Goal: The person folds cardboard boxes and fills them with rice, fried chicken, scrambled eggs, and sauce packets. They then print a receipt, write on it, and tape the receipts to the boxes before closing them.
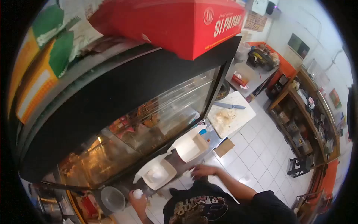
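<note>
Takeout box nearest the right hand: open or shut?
Open. The box has its lid flipped back and the pale inside shows; the right hand rests just below it.

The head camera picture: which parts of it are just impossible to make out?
- Left hand: closed on a small white object, too small to identify.
- Right hand: whether its blurred fingers touch the counter edge.
- Food inside the glass display case: hidden by glare.
- Open white box: its pale contents are washed out.
- Shelf items: too small.
</note>
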Demonstrator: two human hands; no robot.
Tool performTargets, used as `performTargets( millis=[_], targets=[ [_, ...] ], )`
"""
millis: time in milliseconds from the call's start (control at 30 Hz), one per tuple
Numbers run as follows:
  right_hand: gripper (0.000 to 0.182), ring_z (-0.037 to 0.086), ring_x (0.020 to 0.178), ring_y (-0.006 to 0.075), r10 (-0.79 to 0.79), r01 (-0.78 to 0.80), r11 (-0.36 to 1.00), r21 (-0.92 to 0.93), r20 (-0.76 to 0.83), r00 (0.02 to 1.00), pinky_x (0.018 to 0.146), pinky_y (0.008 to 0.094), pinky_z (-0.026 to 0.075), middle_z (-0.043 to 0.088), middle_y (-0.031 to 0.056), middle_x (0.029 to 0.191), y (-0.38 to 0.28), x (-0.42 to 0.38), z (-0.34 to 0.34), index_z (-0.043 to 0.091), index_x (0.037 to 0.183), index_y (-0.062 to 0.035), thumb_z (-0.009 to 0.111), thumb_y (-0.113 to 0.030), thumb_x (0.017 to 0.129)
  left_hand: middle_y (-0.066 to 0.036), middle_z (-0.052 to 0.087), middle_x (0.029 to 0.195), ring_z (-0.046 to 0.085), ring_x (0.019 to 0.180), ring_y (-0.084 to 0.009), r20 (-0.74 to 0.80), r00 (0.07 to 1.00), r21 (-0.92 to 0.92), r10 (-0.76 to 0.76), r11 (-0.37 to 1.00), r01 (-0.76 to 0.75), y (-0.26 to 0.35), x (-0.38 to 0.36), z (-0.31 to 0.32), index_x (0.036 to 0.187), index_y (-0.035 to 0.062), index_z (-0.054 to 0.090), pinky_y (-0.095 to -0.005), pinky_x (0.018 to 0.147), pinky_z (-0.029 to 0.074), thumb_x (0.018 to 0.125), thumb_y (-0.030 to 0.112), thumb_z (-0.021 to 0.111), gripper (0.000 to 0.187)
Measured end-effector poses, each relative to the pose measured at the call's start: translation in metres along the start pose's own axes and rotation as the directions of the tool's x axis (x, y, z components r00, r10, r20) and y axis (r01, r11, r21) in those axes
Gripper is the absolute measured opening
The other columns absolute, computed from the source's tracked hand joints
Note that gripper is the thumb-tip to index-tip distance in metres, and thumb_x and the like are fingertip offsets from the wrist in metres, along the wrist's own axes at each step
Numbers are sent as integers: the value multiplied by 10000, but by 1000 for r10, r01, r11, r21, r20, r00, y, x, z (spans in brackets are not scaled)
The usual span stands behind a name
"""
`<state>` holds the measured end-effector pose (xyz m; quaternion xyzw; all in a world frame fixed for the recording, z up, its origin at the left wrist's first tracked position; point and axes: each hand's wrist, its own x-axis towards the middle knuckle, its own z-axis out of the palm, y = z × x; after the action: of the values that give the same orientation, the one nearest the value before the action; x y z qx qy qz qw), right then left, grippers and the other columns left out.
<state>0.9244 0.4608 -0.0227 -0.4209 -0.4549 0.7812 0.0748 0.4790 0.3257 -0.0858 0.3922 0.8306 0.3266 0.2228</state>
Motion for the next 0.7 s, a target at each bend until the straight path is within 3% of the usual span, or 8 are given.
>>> performTargets(
  millis=[67, 133, 267, 467, 500, 567, 633, 700],
  targets=[
    [507, 759, 1055, 278, -253, 251, 965, 71, 27, 967, 949, 384, 623, 722, 198, 1224, 34, -27, -90, 476, 1496, 13, 601, -263, 1090, -200, 653, 1258, 628, 1198, -373, 114, 993, -142, 10, 990, 7, 87, -45, -35, 1324, -2, 580, -477, 1063, 489, 758, 94, 822, 623],
    [465, 765, 1000, 257, -120, 111, 993, -45, -378, 918, 831, 361, 622, 753, 165, 1128, -4, -59, -143, 556, 1421, 32, 622, -239, 1049, -182, 640, 1292, 621, 1211, -361, 166, 965, -109, 201, 977, -185, 108, -54, -5, 1298, 3, 599, -460, 1061, 486, 746, 146, 856, 625],
    [442, 753, 939, 317, -344, 64, 935, -349, -846, 408, 845, 391, 600, 764, 216, 1066, -23, -55, -271, 653, 1291, 54, 741, -206, 945, -206, 631, 1248, 611, 1198, -389, 220, 888, -189, 404, 910, -368, 252, -54, 96, 1329, 19, 563, -459, 1072, 480, 808, 258, 894, 662],
    [476, 740, 1008, 396, -845, -285, 524, -802, -532, -56, 911, 452, 582, 756, 262, 1112, -20, 14, -387, 708, 1149, 64, 828, -300, 867, -291, 572, 1251, 536, 1266, -446, 249, 873, 174, 419, 867, -466, 312, -33, 261, 1352, 9, 521, -540, 1084, 446, 821, 284, 869, 692],
    [476, 740, 1008, 396, -838, -274, 534, -800, -543, -49, 911, 452, 582, 756, 262, 1112, -25, 15, -394, 708, 1149, 64, 828, -300, 867, -291, 572, 1251, 536, 1266, -446, 253, 876, 191, 412, 866, -462, 300, -30, 280, 1352, 9, 521, -540, 1084, 446, 821, 284, 869, 692],
    [490, 722, 905, 467, -488, -224, 742, -632, -738, 465, 878, 511, 582, 759, 267, 998, -35, 3, -408, 729, 1003, 93, 840, -356, 840, -276, 572, 1228, 538, 1258, -442, 70, 864, 462, 499, 751, -471, 285, -32, 306, 1291, -1, 561, -534, 1053, 469, 840, 305, 862, 623],
    [475, 732, 821, 441, -405, -189, 806, -561, -755, 516, 798, 508, 590, 774, 214, 891, -30, -7, -414, 736, 868, 87, 761, -382, 939, -249, 586, 1230, 578, 1215, -417, 137, 878, 423, 458, 774, -471, 328, -48, 282, 1271, 9, 576, -519, 999, 505, 857, 314, 853, 584],
    [473, 750, 879, 391, -324, 400, 916, -14, -614, 720, 821, 479, 597, 783, 199, 975, -30, -35, -404, 742, 959, 73, 598, -363, 1069, -222, 601, 1231, 618, 1172, -392, 205, 887, 375, 414, 804, -462, 389, -72, 259, 1252, 19, 591, -503, 945, 540, 874, 322, 843, 546]
  ],
)
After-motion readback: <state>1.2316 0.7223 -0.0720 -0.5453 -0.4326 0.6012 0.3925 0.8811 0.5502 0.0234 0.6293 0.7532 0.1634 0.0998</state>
